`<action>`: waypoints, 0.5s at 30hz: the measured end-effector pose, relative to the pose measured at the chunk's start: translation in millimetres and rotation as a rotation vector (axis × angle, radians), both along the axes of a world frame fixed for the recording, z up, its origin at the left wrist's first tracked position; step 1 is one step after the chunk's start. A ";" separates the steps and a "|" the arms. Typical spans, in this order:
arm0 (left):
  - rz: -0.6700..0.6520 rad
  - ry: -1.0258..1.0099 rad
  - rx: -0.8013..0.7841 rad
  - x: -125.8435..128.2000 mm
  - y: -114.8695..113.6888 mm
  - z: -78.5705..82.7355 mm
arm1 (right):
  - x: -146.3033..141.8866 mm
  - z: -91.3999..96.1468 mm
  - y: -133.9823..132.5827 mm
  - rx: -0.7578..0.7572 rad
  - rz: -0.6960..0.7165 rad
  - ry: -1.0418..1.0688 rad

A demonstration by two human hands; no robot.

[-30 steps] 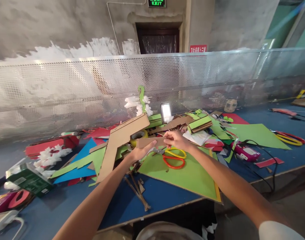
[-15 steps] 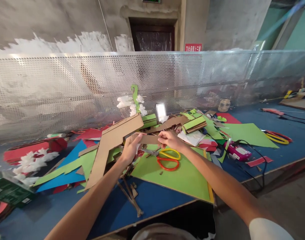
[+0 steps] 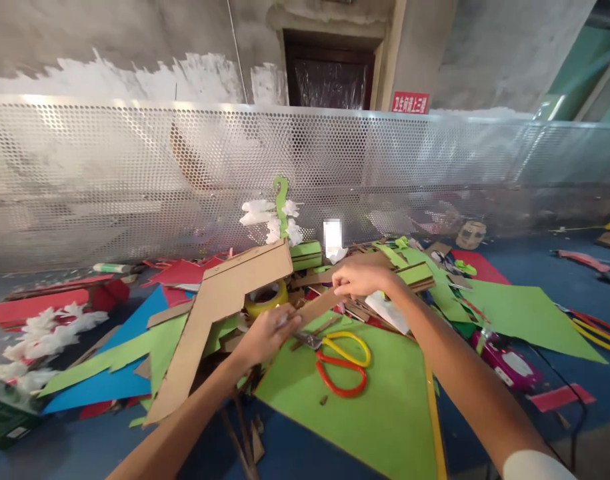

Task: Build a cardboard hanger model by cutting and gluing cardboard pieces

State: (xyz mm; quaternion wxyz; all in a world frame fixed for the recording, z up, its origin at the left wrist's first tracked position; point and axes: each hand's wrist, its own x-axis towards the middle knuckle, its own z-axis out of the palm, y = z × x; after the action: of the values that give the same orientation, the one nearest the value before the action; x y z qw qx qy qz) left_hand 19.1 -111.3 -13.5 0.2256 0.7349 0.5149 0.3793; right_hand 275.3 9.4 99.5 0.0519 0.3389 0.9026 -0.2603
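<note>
My left hand [image 3: 271,333] grips the near left end of a brown cardboard strip [image 3: 317,307]. The strip's far right end is pinched in the closed fingers of my right hand [image 3: 361,280], so it slants upward to the right between them. Just below lie scissors [image 3: 342,380] with one yellow and one red handle, on a green sheet [image 3: 379,413]; their blades point toward my left hand. An L-shaped cardboard piece [image 3: 219,293] stands left of my left hand. Behind that hand a roll of yellow tape [image 3: 265,297] is partly covered.
A perforated metal screen [image 3: 135,180] runs along the back of the blue table [image 3: 515,260]. Paper and cardboard scraps pile up before it. To the right sit a purple device [image 3: 507,360] with a black cable and a second pair of scissors [image 3: 599,333]; left, a red piece [image 3: 45,307] with white tufts.
The strip has gone from nearly level to slanted, its right end raised with my right hand. My left hand has moved slightly lower. The view has shifted, showing more of the yellow tape.
</note>
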 end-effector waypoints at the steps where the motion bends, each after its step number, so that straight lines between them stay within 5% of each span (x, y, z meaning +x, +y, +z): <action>1: 0.003 0.090 0.013 -1.3 -1.1 -1.3 | -2.2 2.3 2.8 0.025 0.041 -0.060; 6: 0.097 0.418 0.189 -2.1 -6.4 -11.5 | -10.5 -5.4 5.0 0.138 0.152 -0.205; 15: 0.114 0.565 0.567 -6.5 -13.1 -21.2 | -12.7 -19.1 -1.2 0.112 0.214 -0.300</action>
State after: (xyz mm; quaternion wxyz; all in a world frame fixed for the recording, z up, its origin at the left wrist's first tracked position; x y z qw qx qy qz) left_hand 12.7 -124.4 -34.6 -0.1575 0.8137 0.4715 0.3013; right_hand 262.6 8.2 80.4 0.1944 0.2783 0.9287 -0.1492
